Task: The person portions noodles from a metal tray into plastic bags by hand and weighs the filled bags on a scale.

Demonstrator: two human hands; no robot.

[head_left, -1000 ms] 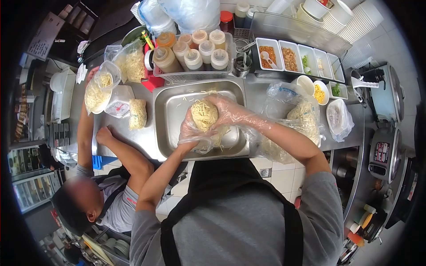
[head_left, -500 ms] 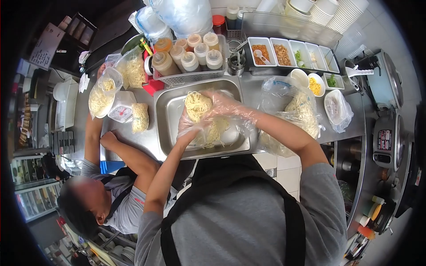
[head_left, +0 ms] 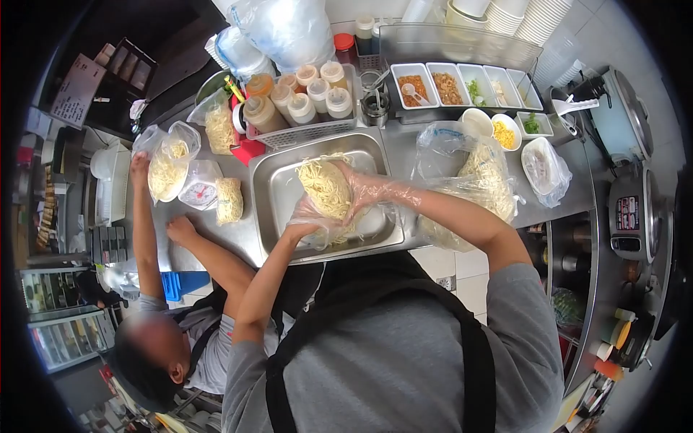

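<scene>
Both my hands wear clear plastic gloves and hold a bundle of pale yellow noodles [head_left: 325,189] over a steel tray [head_left: 271,234]. My left hand [head_left: 309,219] cups the bundle from the near left side. Against its right side presses my right hand [head_left: 355,189], fingers curved round it. Some loose strands hang at the bundle's far edge, and more noodles lie in the tray below, partly hidden by my hands. To the right of the tray sits a large clear bag of noodles [head_left: 480,177].
A co-worker's hand [head_left: 138,166] holds a plastic bag with noodles on a kitchen scale [head_left: 198,193]. A small noodle bag [head_left: 229,202] stands beside it. Behind the tray are a basket of sauce bottles [head_left: 303,101] and a row of topping containers [head_left: 462,86].
The noodle bundle has turned and spread out between my hands, which have closed in round it. The co-worker's far hand has come into view at the bag on the scale.
</scene>
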